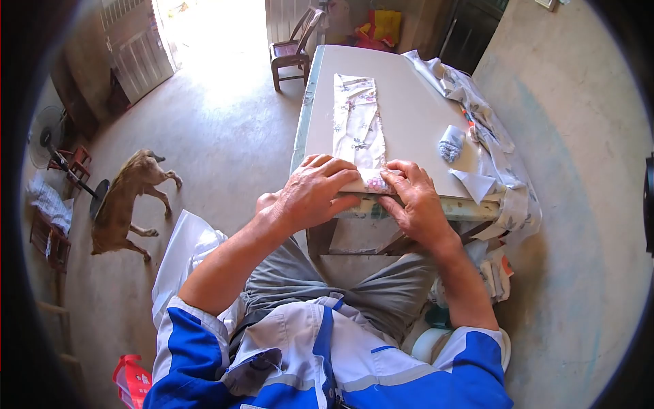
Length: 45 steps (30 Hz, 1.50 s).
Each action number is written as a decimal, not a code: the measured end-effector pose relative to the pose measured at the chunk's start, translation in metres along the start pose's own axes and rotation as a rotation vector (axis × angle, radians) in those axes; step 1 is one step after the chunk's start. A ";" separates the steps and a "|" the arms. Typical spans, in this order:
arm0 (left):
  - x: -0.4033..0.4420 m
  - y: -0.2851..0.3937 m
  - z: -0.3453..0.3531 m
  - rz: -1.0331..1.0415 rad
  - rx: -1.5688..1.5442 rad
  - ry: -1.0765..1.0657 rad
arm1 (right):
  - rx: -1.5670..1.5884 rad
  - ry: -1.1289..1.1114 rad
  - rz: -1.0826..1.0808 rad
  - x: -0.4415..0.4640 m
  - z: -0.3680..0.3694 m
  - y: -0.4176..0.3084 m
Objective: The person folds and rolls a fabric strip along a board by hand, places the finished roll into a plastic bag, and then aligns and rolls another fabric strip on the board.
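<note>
A long strip of white floral cloth [359, 126] lies lengthwise on the pale table top [409, 88], its near end folded over at the table's front edge. My left hand [306, 187] is on the left side of that fold, fingers bent and closed on the cloth. At the fold's right side my right hand [413, 201] pinches the cloth between thumb and fingers. Pink flowers show on the folded part between my hands. A small rolled bundle of patterned cloth [451, 144] sits on the table to the right.
Loose white cloth [501, 157] hangs over the table's right edge. A wooden chair [294, 51] stands beyond the table's far left corner. On the floor at left are a brown dog [133, 201] and a standing fan [51, 140]. A red bag [131, 382] lies at bottom left.
</note>
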<state>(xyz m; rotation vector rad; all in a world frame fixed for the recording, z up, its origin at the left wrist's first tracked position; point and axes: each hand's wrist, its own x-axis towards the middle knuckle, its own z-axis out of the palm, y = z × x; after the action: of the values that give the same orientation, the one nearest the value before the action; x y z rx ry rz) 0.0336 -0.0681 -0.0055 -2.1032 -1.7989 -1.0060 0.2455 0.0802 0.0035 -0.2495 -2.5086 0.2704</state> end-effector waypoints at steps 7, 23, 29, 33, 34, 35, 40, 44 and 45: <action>0.000 -0.005 0.005 0.044 0.016 0.056 | -0.003 0.030 -0.061 0.003 -0.004 0.007; 0.017 -0.016 -0.001 -0.084 -0.092 0.046 | 0.056 0.094 0.007 0.020 0.005 0.014; 0.024 -0.019 0.001 -0.156 -0.091 0.021 | 0.088 0.107 0.053 0.025 0.011 0.021; 0.028 -0.023 0.001 -0.157 -0.066 -0.012 | 0.146 0.130 0.134 0.027 0.014 0.017; 0.029 -0.023 0.001 -0.173 -0.057 -0.033 | 0.153 0.141 0.149 0.027 0.016 0.018; 0.031 -0.022 -0.001 -0.190 -0.049 -0.054 | 0.160 0.152 0.162 0.027 0.018 0.018; 0.038 -0.022 -0.004 -0.238 0.018 -0.143 | 0.139 0.150 0.198 0.029 0.022 0.016; 0.045 -0.025 -0.007 -0.275 0.046 -0.215 | 0.121 0.147 0.252 0.032 0.027 0.018; 0.047 -0.025 -0.008 -0.287 0.051 -0.227 | 0.117 0.141 0.272 0.033 0.028 0.019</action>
<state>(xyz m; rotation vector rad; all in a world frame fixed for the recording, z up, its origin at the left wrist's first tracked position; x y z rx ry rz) 0.0088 -0.0290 0.0224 -2.0383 -2.2614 -0.7955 0.2050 0.1021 -0.0057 -0.5444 -2.3082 0.4903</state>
